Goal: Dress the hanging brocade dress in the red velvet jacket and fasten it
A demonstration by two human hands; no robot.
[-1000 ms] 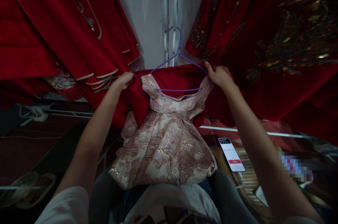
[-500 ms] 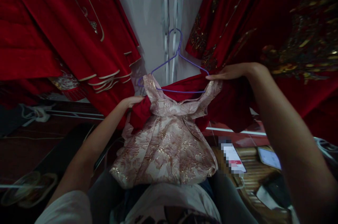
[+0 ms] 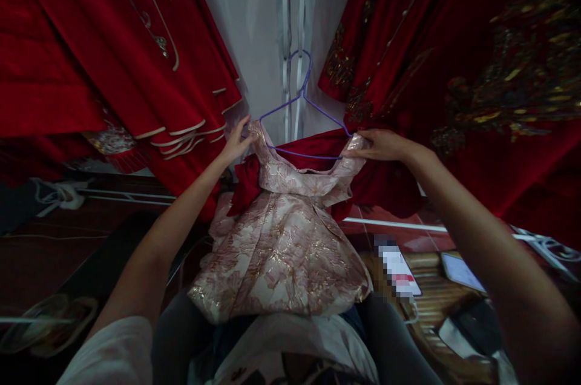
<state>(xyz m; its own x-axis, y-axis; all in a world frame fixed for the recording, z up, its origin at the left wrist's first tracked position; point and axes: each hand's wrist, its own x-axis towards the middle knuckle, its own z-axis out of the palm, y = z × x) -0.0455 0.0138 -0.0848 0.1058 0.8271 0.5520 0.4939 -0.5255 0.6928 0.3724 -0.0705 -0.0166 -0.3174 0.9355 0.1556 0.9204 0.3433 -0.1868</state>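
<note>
A pink-and-gold brocade dress (image 3: 290, 252) lies over my lap, with its wide neckline facing away from me. A purple wire hanger (image 3: 303, 92) sits inside the neckline, its two ends at the shoulder straps and its hook on a white rail. My left hand (image 3: 237, 141) grips the outer edge of the left strap, thumb and fingers either side of it, covering that hanger end. At the other strap, my right hand (image 3: 384, 145) pinches the fabric against the hanger's right end. A red cloth bow (image 3: 247, 182) shows beside the bodice on the left.
Red garments (image 3: 181, 70) with trim hang at left, and red garments with gold embroidery (image 3: 521, 64) hang at right. Two phones, one lit phone (image 3: 402, 270) and another phone (image 3: 463, 272), rest on a slatted wooden surface (image 3: 429, 312). Clear food containers (image 3: 49, 324) are at lower left.
My left hand has moved up from the red cloth to the left strap. My right hand has shifted inward and slightly down, bringing the right strap closer to the hanger.
</note>
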